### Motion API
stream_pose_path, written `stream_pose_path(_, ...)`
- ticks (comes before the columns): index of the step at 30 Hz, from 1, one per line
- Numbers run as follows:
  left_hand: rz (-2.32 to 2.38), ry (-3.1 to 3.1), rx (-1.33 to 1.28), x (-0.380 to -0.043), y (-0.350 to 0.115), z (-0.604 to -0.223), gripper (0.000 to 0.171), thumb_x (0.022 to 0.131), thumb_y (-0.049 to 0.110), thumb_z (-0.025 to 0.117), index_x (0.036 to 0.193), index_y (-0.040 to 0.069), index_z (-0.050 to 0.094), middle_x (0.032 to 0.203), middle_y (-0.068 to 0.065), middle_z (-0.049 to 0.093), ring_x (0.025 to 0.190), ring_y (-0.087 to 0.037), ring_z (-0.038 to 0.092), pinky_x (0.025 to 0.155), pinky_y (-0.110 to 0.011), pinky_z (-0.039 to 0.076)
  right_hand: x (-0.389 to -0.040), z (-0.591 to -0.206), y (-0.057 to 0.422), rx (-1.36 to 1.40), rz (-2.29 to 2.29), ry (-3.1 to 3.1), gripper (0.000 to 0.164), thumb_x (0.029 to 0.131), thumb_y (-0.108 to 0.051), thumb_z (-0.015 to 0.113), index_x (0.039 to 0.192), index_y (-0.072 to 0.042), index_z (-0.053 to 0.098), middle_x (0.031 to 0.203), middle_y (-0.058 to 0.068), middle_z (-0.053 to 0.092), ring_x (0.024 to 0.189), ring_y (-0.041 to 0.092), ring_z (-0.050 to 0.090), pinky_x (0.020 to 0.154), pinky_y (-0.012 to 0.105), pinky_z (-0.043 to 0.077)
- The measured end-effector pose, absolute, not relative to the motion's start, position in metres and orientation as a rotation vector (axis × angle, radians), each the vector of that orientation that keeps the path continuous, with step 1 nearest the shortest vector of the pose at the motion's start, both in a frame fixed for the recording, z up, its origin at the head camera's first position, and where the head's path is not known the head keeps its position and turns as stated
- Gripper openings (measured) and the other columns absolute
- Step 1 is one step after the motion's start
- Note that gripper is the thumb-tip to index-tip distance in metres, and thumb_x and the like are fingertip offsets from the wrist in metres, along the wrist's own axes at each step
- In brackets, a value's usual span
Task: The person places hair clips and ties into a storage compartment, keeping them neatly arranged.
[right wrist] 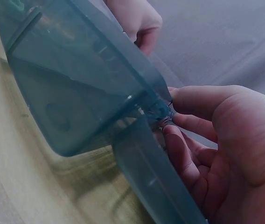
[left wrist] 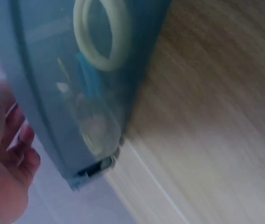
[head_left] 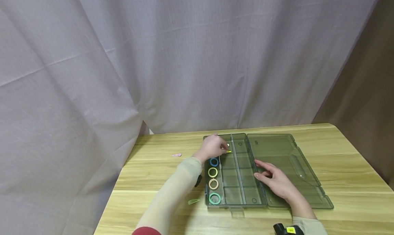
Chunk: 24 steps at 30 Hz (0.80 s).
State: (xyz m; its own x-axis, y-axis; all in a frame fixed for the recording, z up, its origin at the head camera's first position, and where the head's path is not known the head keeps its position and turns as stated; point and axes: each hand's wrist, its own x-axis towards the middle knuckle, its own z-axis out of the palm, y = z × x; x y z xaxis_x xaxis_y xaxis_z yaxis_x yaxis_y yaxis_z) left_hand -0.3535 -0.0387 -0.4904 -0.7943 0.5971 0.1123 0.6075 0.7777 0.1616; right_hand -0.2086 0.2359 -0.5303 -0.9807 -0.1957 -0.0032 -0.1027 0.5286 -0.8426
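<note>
A translucent grey-green compartment box (head_left: 238, 205) lies on the table with its lid (head_left: 277, 146) folded back to the right. My left hand (head_left: 213, 147) reaches over the far left compartments and pinches a yellow hair clip (head_left: 228, 151). At the hinge side, my right hand (head_left: 275, 180) holds the box's right edge, its fingertips against the hinge in the right wrist view. Blue (head_left: 213, 162), yellow (head_left: 212, 172), peach (head_left: 213, 184) and green (head_left: 214, 198) rings line the left column. A small pale piece (head_left: 228, 145) shows beside the left fingers.
On the wooden table (head_left: 147, 180), a pink hair clip (head_left: 176, 155) lies left of the box. A green hair clip (head_left: 194, 201) is near the box's front left corner. Behind the table hangs a grey curtain (head_left: 191, 64).
</note>
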Motion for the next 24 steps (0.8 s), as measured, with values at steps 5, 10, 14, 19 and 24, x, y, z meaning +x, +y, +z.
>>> stream_pose_path(5,-0.796,-2.873,-1.012,-0.357,-0.057,-0.487,0.023,0.094,0.017,0.084,0.116,0.012,0.083,0.096,0.005,0.079,0.073,-0.005,0.065,0.086,-0.021,0.053,-0.211,-0.530,0.236,-0.279,-1.450,2.667,0.067,0.105,-0.033,0.071,0.160,-0.005,0.047,0.154,0.017,0.054,0.110,0.021,0.061,0.094,0.043,0.048)
stream_pose_path(10,-1.210,-2.744,-1.000,-0.351,-0.082,-0.481,0.025,0.093,0.004,0.082,0.118,0.003,0.081,0.105,-0.013,0.079,0.077,-0.018,0.064,0.063,-0.020,0.048,-0.214,-0.531,0.238,-0.287,-1.436,2.669,0.067,0.105,-0.034,0.071,0.160,-0.005,0.047,0.153,0.017,0.054,0.110,0.021,0.062,0.095,0.045,0.048)
stream_pose_path(14,-1.264,-2.704,-0.944,-0.346,-0.104,-0.479,0.021,0.092,0.004,0.082,0.113,0.005,0.082,0.107,-0.012,0.080,0.081,-0.014,0.065,0.067,-0.021,0.049,-0.216,-0.531,0.241,-0.294,-1.423,2.676,0.067,0.106,-0.034,0.070,0.161,-0.005,0.047,0.152,0.017,0.055,0.111,0.022,0.063,0.095,0.044,0.049)
stream_pose_path(19,-1.295,-2.754,-0.864,-0.336,-0.131,-0.481,0.018,0.094,0.009,0.083,0.112,0.005,0.083,0.105,-0.001,0.080,0.081,-0.006,0.063,0.067,-0.023,0.051,-0.217,-0.531,0.247,-0.290,-1.410,2.683,0.068,0.106,-0.035,0.069,0.161,-0.004,0.045,0.153,0.017,0.055,0.111,0.023,0.064,0.095,0.043,0.049)
stream_pose_path(24,-1.266,-2.804,-0.882,-0.320,-0.153,-0.488,0.018,0.094,0.005,0.082,0.111,0.001,0.081,0.101,-0.003,0.080,0.080,-0.010,0.065,0.067,-0.023,0.052,-0.218,-0.530,0.250,-0.281,-1.406,2.686,0.069,0.106,-0.036,0.070,0.161,-0.004,0.045,0.154,0.018,0.054,0.112,0.023,0.063,0.093,0.039,0.049)
